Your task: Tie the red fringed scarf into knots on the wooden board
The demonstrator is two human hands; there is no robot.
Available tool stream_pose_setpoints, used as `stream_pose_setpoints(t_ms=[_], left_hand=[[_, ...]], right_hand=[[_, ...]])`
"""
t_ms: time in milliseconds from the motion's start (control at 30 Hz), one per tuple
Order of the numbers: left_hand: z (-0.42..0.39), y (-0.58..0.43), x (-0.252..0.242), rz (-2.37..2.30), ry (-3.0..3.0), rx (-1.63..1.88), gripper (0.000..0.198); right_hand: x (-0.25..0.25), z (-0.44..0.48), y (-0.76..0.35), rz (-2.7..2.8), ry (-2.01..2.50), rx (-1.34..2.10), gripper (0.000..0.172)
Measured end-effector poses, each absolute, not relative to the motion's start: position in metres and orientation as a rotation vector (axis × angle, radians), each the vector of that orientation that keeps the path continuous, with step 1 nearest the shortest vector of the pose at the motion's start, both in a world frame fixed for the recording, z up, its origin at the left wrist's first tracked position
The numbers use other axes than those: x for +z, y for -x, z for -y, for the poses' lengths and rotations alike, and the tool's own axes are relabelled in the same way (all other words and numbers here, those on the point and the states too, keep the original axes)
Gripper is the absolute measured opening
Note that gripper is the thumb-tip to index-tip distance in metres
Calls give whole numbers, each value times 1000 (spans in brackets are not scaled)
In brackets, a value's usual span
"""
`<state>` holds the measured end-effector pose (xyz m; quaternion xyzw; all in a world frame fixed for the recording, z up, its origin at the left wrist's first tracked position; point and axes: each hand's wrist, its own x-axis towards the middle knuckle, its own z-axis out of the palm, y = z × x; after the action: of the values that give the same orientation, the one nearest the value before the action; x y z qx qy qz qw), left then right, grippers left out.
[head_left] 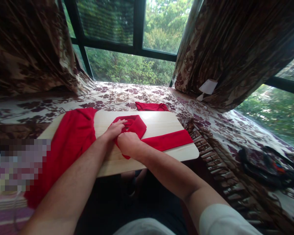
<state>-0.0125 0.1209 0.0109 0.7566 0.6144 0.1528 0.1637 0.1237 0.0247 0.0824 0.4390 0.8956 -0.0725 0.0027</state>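
Note:
A long red cloth strip (pixel 168 141) lies on the light wooden board (pixel 159 120), its left part looped and folded over itself near the middle. My left hand (pixel 116 129) rests on the upper left of the loop, fingers spread and pointing right. Just below and to the right, my right hand (pixel 128 143) is closed in a fist over the loop's lower part, pinching the red cloth. A larger red cloth (pixel 74 130) drapes over the board's left end, beside my left forearm.
Behind the board, another red cloth (pixel 152 106) lies on the floral cover (pixel 117 94). A small white lamp (pixel 208 87) stands by the right curtain. Dark straps or a bag (pixel 264 169) lie at the right. A pixelated patch covers something at far left.

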Motion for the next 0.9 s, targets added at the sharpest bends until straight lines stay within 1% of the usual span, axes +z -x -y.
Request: stream_pose_setpoints(t_ms=[33,100,200,267,333,400,467,567,633,700,800,867,900], left_hand=[[-120,12,13,-1749,-2092,484,59],[-116,11,16,-1716,-2001,534,57],[-109,8,19,-1672,-2085,426,53],[-105,4,17,-1682,-2174,357,49],[-102,1,16,-1719,-2215,351,45],[-101,-2,15,-1733,-2218,358,41],[-100,-2,17,-1726,-2218,353,39],[-99,-1,20,-1701,-2224,330,36],[-100,0,21,-1687,-2227,316,35],[-100,0,21,-1683,-2236,310,35],[-101,-1,20,-1694,-2246,302,34],[-100,-1,20,-1698,-2246,292,32],[-100,-1,21,-1697,-2245,289,32]], right_hand=[[83,-24,-126,-2818,-1387,-271,28],[86,-22,-135,-2849,-1407,-357,38],[93,-14,-154,-2893,-1362,-532,54],[95,-10,-168,-2935,-1327,-635,60],[94,-9,-182,-2965,-1359,-641,64],[93,-12,-196,-2900,-1439,-554,59],[93,-16,-210,-2709,-1468,-448,55],[100,-13,-224,-2480,-1366,-376,48],[106,0,-225,-2527,-1264,-407,40],[112,21,-219,-2663,-1145,-494,41],[116,58,-198,-2742,-940,-614,63],[115,78,-182,-2749,-737,-704,85],[114,85,-175,-2752,-627,-745,90]])
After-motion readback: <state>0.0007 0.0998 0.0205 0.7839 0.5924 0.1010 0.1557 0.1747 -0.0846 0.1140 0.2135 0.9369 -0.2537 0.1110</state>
